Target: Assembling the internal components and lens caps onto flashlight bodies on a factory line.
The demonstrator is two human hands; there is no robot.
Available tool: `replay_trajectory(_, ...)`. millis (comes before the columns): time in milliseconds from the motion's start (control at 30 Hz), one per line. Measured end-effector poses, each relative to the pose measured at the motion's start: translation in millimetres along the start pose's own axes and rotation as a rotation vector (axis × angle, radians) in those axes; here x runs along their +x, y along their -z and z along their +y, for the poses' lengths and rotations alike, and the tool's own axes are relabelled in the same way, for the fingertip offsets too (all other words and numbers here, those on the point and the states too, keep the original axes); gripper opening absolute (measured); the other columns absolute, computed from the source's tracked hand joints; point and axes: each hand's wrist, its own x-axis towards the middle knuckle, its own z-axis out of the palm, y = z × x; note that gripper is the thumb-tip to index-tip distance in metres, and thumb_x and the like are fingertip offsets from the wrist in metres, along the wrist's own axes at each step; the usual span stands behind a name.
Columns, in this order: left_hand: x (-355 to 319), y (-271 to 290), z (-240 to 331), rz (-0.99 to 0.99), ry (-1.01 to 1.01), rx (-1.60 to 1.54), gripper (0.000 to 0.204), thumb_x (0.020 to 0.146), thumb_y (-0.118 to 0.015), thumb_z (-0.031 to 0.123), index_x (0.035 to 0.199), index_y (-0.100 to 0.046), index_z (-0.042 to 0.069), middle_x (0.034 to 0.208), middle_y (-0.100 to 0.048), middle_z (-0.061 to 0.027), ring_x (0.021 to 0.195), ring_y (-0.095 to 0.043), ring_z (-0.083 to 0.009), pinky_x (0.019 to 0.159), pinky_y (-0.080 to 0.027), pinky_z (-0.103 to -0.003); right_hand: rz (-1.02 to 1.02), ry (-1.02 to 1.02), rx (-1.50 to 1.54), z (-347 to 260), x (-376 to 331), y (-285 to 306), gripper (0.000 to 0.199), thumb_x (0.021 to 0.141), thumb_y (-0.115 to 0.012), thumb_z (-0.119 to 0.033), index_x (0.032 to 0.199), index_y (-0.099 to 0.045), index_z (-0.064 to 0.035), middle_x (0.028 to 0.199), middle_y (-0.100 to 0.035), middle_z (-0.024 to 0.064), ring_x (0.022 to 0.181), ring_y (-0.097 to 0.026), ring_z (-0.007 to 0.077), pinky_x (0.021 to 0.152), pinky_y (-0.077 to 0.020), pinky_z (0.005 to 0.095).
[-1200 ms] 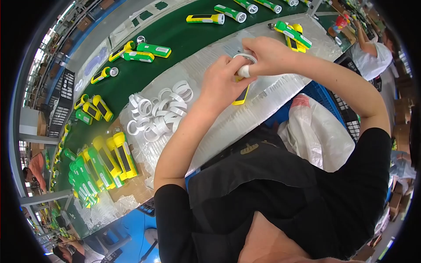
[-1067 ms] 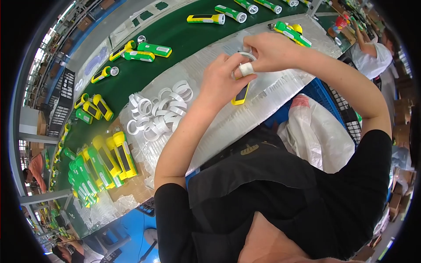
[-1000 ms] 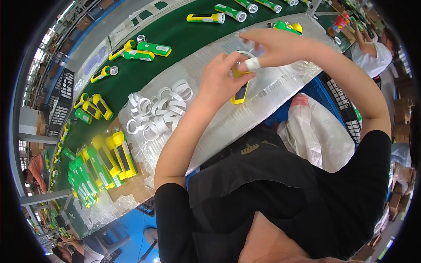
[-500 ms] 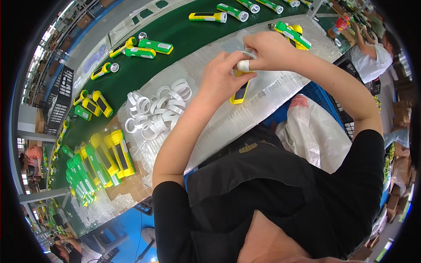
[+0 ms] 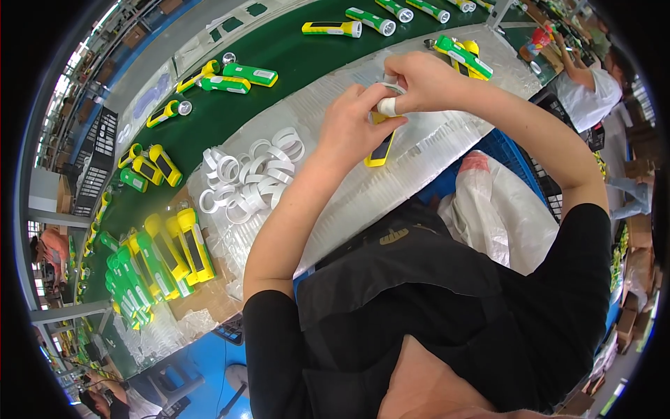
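Over the plastic-covered bench, both my hands meet around the head end of a yellow flashlight (image 5: pixel 380 151), whose dark panel and lower end show below my fingers. My left hand (image 5: pixel 351 123) is closed round its upper part. Against the head end, my right hand (image 5: pixel 427 85) is closed with its fingertips on a white ring (image 5: pixel 393 88); white tape wraps one of its digits. My fingers hide most of the flashlight's head, so how far the ring sits on it cannot be told. Left of my left forearm lies a heap of loose white rings (image 5: pixel 255 174).
A green belt (image 5: pixel 279 105) curves past the far side, carrying yellow and green flashlights (image 5: pixel 331 28). More flashlights (image 5: pixel 164 255) lie in rows at left on cardboard. Two (image 5: pixel 464 57) rest beyond my right hand. A white sack (image 5: pixel 499 209) is near my right elbow. A co-worker (image 5: pixel 590 87) sits at far right.
My hands stay in nearly the same place around the flashlight and ring, with only slight finger movement. The co-worker at far right has shifted an arm.
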Motion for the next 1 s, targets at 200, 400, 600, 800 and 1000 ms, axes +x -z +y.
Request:
replay_trajectory(200, -0.7, -0.8, 0.1, 0.006, -0.014, -0.053, 0.034, 0.067, -0.085, 0.023, 0.092, -0.065, 0.013, 0.073, -0.058, -0.0054, 0.07, -0.059, -0.0253, 0.061, -0.048, -0.039, 0.032, 0.421, 0.165, 8.5, -3.9, 3.8, 0.042, 0.073, -0.074, -0.035, 0.087, -0.058, 0.0016, 0.071, -0.058, 0.0129, 0.064, -0.058, 0.0277, 0.059, -0.046, 0.0387)
replay_trajectory(400, 0.2, -5.9, 3.0, 0.017, -0.007, 0.07, 0.035, 0.066, -0.085, 0.024, 0.093, -0.065, 0.014, 0.073, -0.056, -0.0058, 0.068, -0.058, -0.0255, 0.06, -0.048, -0.039, -0.025, -0.058, -0.08, -5.8, -8.3, 10.0, 0.043, 0.074, -0.072, -0.039, 0.086, -0.06, 0.0002, 0.073, -0.062, 0.0154, 0.067, -0.062, 0.0308, 0.061, -0.0475, 0.0409)
replay_trajectory(600, 1.3, -5.9, -0.3, 0.005, 0.003, 0.023, 0.036, 0.065, -0.086, 0.025, 0.094, -0.065, 0.014, 0.073, -0.056, -0.0056, 0.067, -0.058, -0.0253, 0.059, -0.048, -0.038, 0.085, 0.057, -0.131, -2.4, -9.7, 2.1, 0.046, 0.074, -0.071, -0.045, 0.083, -0.061, -0.0004, 0.071, -0.063, 0.0154, 0.065, -0.062, 0.0323, 0.059, -0.0476, 0.0414)
replay_trajectory(800, 3.2, -7.3, -0.6, 0.004, 0.019, 0.002, 0.037, 0.066, -0.086, 0.025, 0.094, -0.065, 0.014, 0.075, -0.057, -0.0058, 0.067, -0.058, -0.0244, 0.059, -0.048, -0.037, 0.302, 0.486, 0.348, 18.8, -1.4, 0.6, 0.048, 0.075, -0.07, -0.045, 0.078, -0.061, 0.0014, 0.067, -0.061, 0.0145, 0.062, -0.061, 0.0317, 0.058, -0.0474, 0.04)
replay_trajectory(1000, 3.2, -3.8, -3.5, -0.007, 0.049, -0.008, 0.037, 0.066, -0.086, 0.025, 0.095, -0.065, 0.013, 0.075, -0.057, -0.0057, 0.067, -0.058, -0.0247, 0.059, -0.048, -0.037, 0.004, 0.014, -0.091, -2.2, -3.7, 13.2, 0.043, 0.075, -0.072, -0.041, 0.083, -0.061, -0.0002, 0.065, -0.06, 0.0127, 0.06, -0.06, 0.0292, 0.057, -0.0472, 0.0395)
